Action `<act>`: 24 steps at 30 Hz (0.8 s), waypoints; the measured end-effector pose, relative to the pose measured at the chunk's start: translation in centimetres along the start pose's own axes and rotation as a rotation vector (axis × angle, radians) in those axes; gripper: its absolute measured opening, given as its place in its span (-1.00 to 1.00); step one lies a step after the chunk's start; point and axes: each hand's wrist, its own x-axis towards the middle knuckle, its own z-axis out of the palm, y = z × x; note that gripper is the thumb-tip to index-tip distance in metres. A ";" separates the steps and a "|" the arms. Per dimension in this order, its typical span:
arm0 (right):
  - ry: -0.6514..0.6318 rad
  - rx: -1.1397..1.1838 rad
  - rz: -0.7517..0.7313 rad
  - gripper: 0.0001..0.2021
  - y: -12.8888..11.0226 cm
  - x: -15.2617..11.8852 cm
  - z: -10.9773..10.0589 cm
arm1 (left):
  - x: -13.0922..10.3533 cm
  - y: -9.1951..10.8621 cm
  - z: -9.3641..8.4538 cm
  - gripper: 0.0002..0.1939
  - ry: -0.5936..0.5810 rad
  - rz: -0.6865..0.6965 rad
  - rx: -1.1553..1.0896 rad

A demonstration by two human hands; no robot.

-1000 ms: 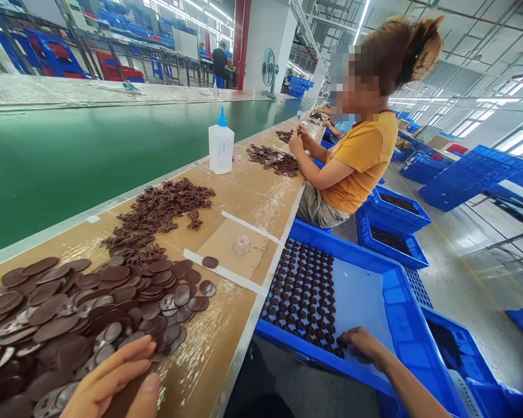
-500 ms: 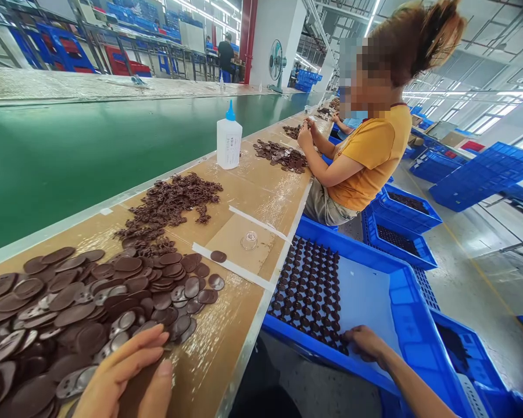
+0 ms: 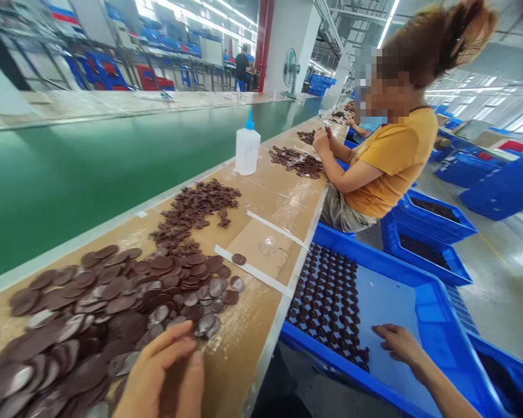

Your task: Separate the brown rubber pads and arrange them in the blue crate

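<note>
My left hand (image 3: 168, 368) is at the near right edge of a pile of flat brown oval discs (image 3: 122, 302), thumb and fingers apart, with nothing visible between them. Over the pale liner (image 3: 386, 296) of a blue plastic crate (image 3: 438, 313), my right hand (image 3: 398, 345) is open and holds nothing. Just left of its fingertips stand rows of small dark brown assembled pieces (image 3: 326, 290), covering the crate's left part. Beyond the discs lies a heap of small curly brown parts (image 3: 196, 212). A single disc (image 3: 239, 259) rests on a white tape strip (image 3: 261, 276).
A white bottle with a blue nozzle (image 3: 247, 145) stands by the green conveyor belt (image 3: 113, 168). A small clear round dish (image 3: 268, 245) sits on the taped cardboard. A co-worker in a yellow shirt (image 3: 387, 162) sits farther along the bench. More blue crates (image 3: 431, 252) stand at right.
My right hand has moved off the end piece of the nearest row, rightward over the liner, and its fingers have opened. The whole view has shifted; my left hand remains by the discs.
</note>
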 end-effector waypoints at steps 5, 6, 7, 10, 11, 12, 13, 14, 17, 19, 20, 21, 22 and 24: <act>0.177 0.160 -0.419 -0.35 -9.5 -6.9 -0.3 | 1.4 0.1 -1.4 -0.72 -0.092 0.021 0.621; 0.159 0.179 -0.549 -0.30 -11.8 -9.2 0.1 | 1.4 -0.1 -1.6 -0.69 -0.121 0.009 0.676; 0.110 0.167 -0.694 -0.33 -14.3 -11.7 0.7 | 1.3 -0.4 -1.7 -0.68 -0.138 0.008 0.705; -0.035 -0.114 -1.165 -0.51 -22.0 -18.4 3.7 | 0.9 -1.3 -1.8 -0.71 -0.125 0.034 0.680; -0.076 -0.224 -1.287 -0.60 -24.5 -19.9 5.2 | 0.7 -1.5 -1.8 -0.73 -0.113 0.050 0.661; -0.116 -0.341 -1.359 -0.68 -26.9 -20.8 6.9 | 0.6 -1.7 -1.7 -0.74 -0.100 0.056 0.643; -0.119 -0.406 -1.417 -0.70 -29.2 -21.3 8.7 | 0.6 -1.8 -1.5 -0.75 -0.083 0.061 0.627; -0.140 -0.481 -1.472 -0.71 -31.2 -21.3 10.6 | 0.5 -1.9 -1.4 -0.76 -0.066 0.065 0.614; -0.092 -0.702 -1.439 -0.74 -35.7 -19.4 16.2 | 0.5 -2.2 -0.8 -0.80 0.006 0.073 0.574; -0.036 -0.805 -1.392 -0.77 -37.2 -18.0 18.9 | 0.4 -2.3 -0.3 -0.80 0.080 0.052 0.469; -0.012 -0.839 -1.370 -0.78 -37.6 -17.4 19.9 | 0.4 -2.3 -0.1 -0.81 0.110 0.014 0.390; 0.004 -0.860 -1.350 -0.79 -37.9 -17.1 20.5 | 0.4 -2.3 0.2 -0.81 0.133 -0.014 0.323; 0.004 -0.875 -1.330 -0.79 -38.0 -16.9 20.9 | 0.4 -2.2 0.4 -0.81 0.151 -0.036 0.273; -0.017 -0.880 -1.307 -0.80 -38.0 -17.0 20.9 | 0.5 -1.8 0.6 -0.80 0.175 -0.065 0.192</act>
